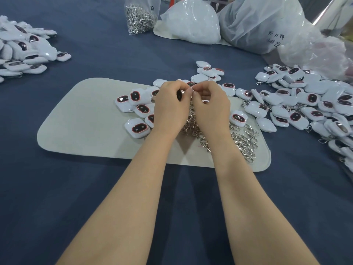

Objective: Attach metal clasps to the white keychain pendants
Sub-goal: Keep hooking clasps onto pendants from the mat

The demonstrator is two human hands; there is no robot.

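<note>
Left hand (170, 108) and right hand (210, 109) meet fingertip to fingertip over beige felt mat (80, 119). Both grips are pinched on one small part (193, 90) (mostly hidden). Glossy white rounded pendants (137, 129) and tangled silver metal clasps (242, 142) lie beneath.

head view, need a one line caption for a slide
Left hand and right hand join a pendant and metal clasp over a beige mat strewn with loose clasps.

You see soft, even light from above: a faint shadow on the mat (76, 121), glare on plastic bags (267, 22), edges bowed and blurred.
</note>
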